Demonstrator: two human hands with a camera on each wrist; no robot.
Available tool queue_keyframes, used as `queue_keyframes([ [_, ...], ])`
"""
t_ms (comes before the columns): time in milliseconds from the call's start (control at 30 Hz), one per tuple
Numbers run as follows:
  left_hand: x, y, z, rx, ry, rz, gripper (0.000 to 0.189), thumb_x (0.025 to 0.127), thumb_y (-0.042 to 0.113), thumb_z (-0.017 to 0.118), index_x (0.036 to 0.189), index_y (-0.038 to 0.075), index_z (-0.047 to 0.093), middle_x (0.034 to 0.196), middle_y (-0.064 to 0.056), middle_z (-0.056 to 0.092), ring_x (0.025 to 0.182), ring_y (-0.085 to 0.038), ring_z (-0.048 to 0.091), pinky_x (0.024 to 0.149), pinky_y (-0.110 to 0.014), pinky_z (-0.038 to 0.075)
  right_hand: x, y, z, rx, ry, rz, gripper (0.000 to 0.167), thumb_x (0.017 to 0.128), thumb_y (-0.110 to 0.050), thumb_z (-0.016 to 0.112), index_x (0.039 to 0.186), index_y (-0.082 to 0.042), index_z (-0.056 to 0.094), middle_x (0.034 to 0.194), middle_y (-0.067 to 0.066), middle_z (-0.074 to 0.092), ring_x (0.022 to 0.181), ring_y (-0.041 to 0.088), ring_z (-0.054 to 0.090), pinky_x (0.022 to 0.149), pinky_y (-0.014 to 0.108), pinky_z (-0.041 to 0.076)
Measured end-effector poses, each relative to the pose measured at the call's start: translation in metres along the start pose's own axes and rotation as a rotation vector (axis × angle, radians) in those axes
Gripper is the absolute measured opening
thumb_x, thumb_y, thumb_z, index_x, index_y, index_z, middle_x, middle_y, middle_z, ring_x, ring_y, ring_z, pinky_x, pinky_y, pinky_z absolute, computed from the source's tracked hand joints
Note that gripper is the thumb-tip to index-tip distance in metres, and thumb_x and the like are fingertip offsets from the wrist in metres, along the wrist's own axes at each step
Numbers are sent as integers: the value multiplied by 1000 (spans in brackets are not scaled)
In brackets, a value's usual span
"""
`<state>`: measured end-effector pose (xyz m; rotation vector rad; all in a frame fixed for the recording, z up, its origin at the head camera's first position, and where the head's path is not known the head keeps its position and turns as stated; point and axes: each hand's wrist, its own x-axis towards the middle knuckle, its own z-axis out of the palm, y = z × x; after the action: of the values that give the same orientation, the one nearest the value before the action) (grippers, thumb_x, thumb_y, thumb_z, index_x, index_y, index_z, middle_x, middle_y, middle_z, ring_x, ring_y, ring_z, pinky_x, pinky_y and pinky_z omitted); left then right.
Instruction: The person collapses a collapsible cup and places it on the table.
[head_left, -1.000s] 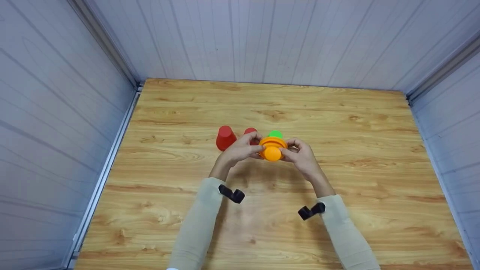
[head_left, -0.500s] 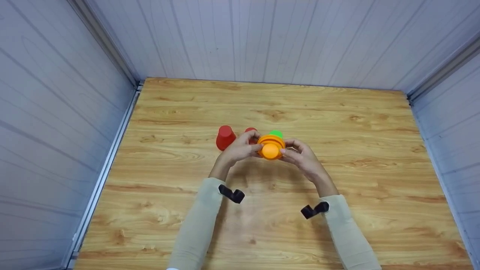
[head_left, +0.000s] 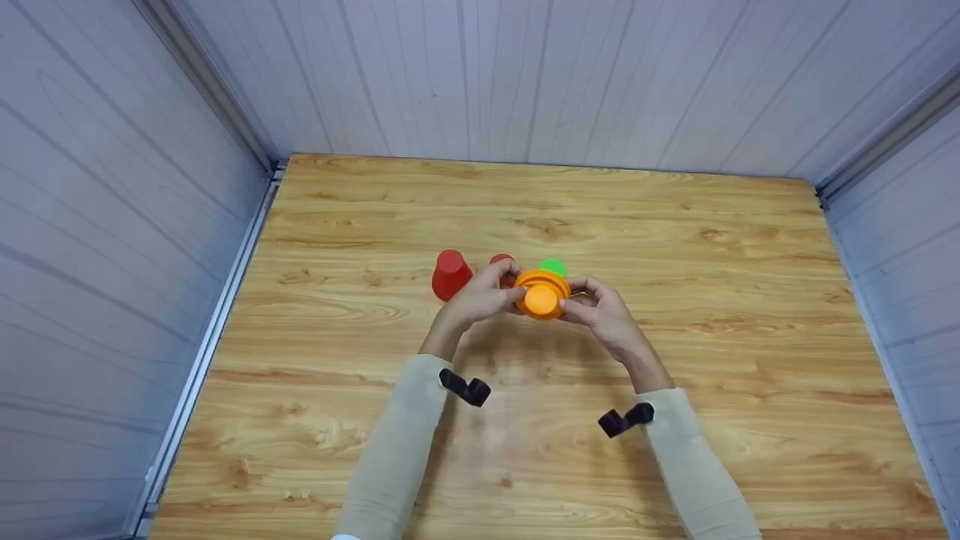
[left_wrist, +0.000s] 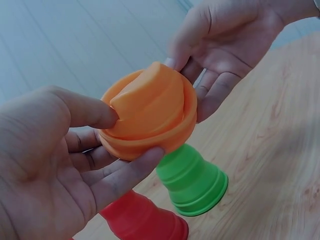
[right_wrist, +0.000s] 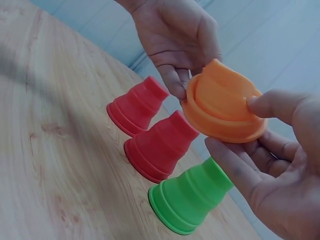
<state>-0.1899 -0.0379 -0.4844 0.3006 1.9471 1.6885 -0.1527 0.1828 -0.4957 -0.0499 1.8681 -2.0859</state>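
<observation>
An orange collapsible silicone cup [head_left: 541, 300] is held above the table between both hands. In the wrist views its narrow part stands partly folded and skewed inside the wider ring. My left hand [head_left: 480, 298] pinches it from the left, thumb on the narrow part and fingers under the rim. From the other side, my right hand [head_left: 609, 319] grips it with its thumb [right_wrist: 277, 105] pressed on the narrow part. Behind the hands stand a green cup [right_wrist: 192, 197] and two red cups, a nearer one [right_wrist: 162, 145] and a farther one [right_wrist: 137, 106], all narrow end up.
The wood-patterned table [head_left: 712, 300] spreads out around the cups. Pale panel walls [head_left: 495, 82] enclose its back, left and right sides. A black mount [head_left: 465, 388] sits on the left sleeve and another black mount [head_left: 626, 420] on the right.
The orange cup has shifted slightly left and tilted, so its round end now faces the head camera more centrally. The right thumb has moved a little with it. The standing cups stayed put.
</observation>
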Motion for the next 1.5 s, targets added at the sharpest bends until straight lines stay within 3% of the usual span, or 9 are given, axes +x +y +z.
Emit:
queue_keyframes([
  [267,1,1,3,60,5,-9,23,96,14,55,116,3,50,107,-12,52,91,-22,60,78,-31,58,3,1,7,-66,80,-6,28,91,3,57,116,9,48,108,12,56,91,17,64,78,32,58],
  [733,-3,0,-3,-123,-80,-33,34,92,8,57,123,4,46,120,-13,50,105,-24,58,90,-36,55,1,-3,6,-78,103,-25,27,91,1,57,115,8,50,103,11,56,86,15,65,78,33,58],
  [1067,-2,1,-4,-96,-41,-19,33,92,5,57,122,5,44,120,-15,47,104,-26,59,88,-35,55,0,0,0,24,25,-35,41,91,-7,63,126,7,47,111,13,52,98,18,62,90,39,54],
  [1267,-3,0,-3,-79,-13,-13,32,92,5,57,121,6,45,120,-14,48,104,-26,58,87,-35,56,1,1,-1,51,-45,-21,47,87,-3,66,129,5,43,115,13,53,102,20,61,93,39,52],
  [1500,-2,-1,-2,-57,-7,-5,31,91,5,57,121,5,47,118,-14,49,101,-26,59,84,-34,57,1,1,3,36,-11,-19,41,86,-1,66,122,3,45,112,11,54,98,18,62,88,35,55],
])
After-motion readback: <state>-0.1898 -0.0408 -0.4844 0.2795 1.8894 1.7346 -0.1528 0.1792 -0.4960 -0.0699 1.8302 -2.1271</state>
